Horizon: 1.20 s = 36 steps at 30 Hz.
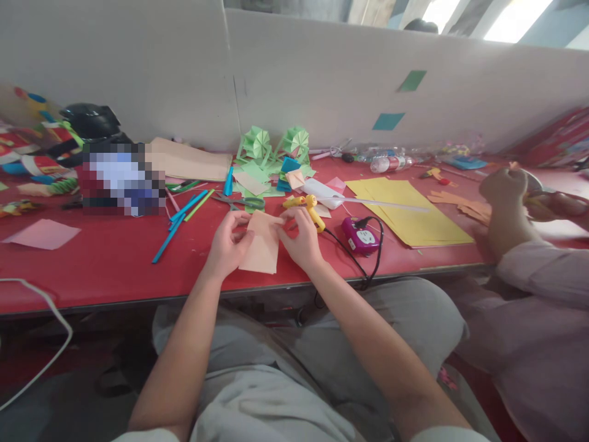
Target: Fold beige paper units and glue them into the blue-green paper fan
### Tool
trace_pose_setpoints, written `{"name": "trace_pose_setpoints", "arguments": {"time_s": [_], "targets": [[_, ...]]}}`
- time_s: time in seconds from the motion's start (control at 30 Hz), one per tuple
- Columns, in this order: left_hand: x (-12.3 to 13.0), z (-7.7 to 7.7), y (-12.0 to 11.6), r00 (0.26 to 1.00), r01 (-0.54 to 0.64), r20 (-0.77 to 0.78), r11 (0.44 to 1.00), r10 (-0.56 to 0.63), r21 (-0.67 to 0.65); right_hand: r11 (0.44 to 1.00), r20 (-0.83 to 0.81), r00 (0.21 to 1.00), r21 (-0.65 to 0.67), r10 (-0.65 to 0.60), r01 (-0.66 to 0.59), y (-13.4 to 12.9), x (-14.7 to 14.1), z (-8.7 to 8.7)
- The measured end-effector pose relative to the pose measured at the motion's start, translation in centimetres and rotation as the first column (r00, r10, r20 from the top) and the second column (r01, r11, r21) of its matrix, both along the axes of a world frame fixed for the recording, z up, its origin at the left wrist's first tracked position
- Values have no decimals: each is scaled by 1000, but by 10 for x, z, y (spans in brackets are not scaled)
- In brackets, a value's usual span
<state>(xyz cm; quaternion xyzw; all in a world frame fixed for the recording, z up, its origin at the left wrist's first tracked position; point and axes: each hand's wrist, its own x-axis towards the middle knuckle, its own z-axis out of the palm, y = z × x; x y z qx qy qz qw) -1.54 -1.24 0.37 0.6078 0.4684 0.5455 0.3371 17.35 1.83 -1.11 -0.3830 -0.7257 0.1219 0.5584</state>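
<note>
Far to the left of the yellow glue gun [316, 218], a white cable [47, 302] runs out of view, with a pink sheet [42, 234] above it. Next, still left of the gun, a pixelated patch [122, 181] hides whatever lies there. Blue sticks [168, 237] overlap nearer the gun, then scissors [254, 203], their full outline hard to make out among paper scraps. Just left of the gun and closer to the person, the left hand [227, 245] pinches the left edge of a peach paper [261, 248], thumb on top, other fingers partly hidden. The right hand [301, 239], right beside the gun and covering part of it, pinches the paper's upper right edge; its exact fingertip contact is unclear. Right of the gun sit a purple box [361, 238] with a black cord plugged in, then yellow sheets [409, 215]. Farthest right, a co-worker's hand [504, 184] is blurred, its hold impossible to tell.
</note>
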Motion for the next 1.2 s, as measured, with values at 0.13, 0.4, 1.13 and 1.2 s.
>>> {"name": "trace_pose_setpoints", "arguments": {"time_s": [0.13, 0.4, 1.13, 1.2], "targets": [[0, 1, -3, 995, 8, -97, 999, -13, -49, 998, 29, 998, -33, 56, -55, -2, 0, 2], [0, 0, -3, 995, 31, -93, 999, -33, -31, 992, 2, 994, -53, 112, -112, -2, -1, -1], [1, -6, -2, 999, 49, -17, 999, -50, -8, 998, 21, 1000, 69, -2, 1, -3, 0, 5], [1, -6, -1, 999, 33, -9, 999, -33, -7, 995, 40, 999, 100, 17, -21, -5, -2, 5]]}}
